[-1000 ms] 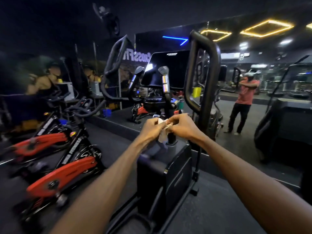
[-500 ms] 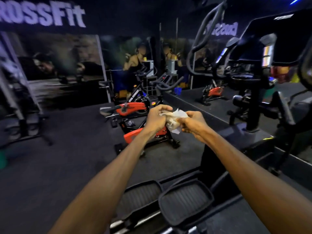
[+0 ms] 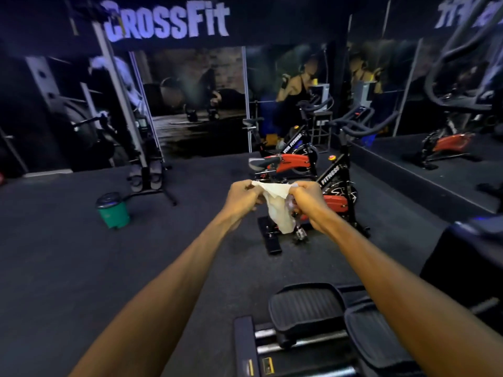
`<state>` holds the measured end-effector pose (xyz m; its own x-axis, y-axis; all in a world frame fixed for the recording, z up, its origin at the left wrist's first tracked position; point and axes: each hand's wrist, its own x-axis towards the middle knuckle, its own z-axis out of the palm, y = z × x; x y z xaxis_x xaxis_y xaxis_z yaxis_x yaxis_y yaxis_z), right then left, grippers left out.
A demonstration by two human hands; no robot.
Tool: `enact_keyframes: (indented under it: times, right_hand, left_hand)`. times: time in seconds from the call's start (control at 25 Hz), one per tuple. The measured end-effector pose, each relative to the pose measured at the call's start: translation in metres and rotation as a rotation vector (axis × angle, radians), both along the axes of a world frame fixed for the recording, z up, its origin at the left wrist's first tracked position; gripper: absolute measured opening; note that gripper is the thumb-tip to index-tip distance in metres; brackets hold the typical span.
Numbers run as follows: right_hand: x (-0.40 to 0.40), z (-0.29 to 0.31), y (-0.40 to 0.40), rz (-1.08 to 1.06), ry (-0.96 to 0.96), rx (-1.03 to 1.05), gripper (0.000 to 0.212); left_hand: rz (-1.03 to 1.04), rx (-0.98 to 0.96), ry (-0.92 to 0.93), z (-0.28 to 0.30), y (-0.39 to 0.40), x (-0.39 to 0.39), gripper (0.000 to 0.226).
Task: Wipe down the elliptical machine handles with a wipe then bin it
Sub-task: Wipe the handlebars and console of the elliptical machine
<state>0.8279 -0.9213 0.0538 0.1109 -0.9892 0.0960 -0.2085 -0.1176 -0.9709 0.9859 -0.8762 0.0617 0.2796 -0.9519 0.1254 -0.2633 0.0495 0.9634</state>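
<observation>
The wiping seems to be finished and the step in hand is probably the binning: the left hand and the right hand both pinch the top edge of the wipe with curled fingers, holding it stretched in the air in front of the body. The wipe is thin, white, soft and wrinkled, and it hangs down between the hands. The next move likely calls for crumpling it and carrying it to the green round bin with the dark lid, which stands well apart on the dark matte floor.
</observation>
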Motion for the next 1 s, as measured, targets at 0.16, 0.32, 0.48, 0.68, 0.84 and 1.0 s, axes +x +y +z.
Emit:
enact_keyframes:
  times: [0.16, 0.32, 0.48, 0.68, 0.84, 1.0]
  right_hand:
    - [0.077, -0.005, -0.022, 0.030, -0.014, 0.011, 0.021]
    - [0.133, -0.014, -0.061, 0.011, 0.045, 0.037, 0.019]
    - [0.187, -0.033, -0.115, -0.014, -0.065, 0.217, 0.024]
    - [0.241, -0.036, -0.180, -0.035, -0.244, 0.343, 0.018]
    - [0.279, -0.029, -0.235, -0.115, -0.282, 0.331, 0.011]
    - [0.309, -0.019, -0.289, -0.191, -0.331, 0.273, 0.016]
  left_hand:
    - [0.110, 0.008, 0.218, -0.006, -0.014, 0.069, 0.021]
    - [0.052, 0.087, 0.227, -0.015, -0.045, 0.111, 0.018]
    - [0.119, 0.169, 0.354, -0.025, -0.100, 0.156, 0.028]
    - [-0.009, 0.345, 0.352, -0.020, -0.172, 0.211, 0.036]
    - [-0.157, 0.316, 0.271, -0.013, -0.234, 0.261, 0.053]
    - [-0.389, 0.258, 0.115, -0.005, -0.310, 0.306, 0.050]
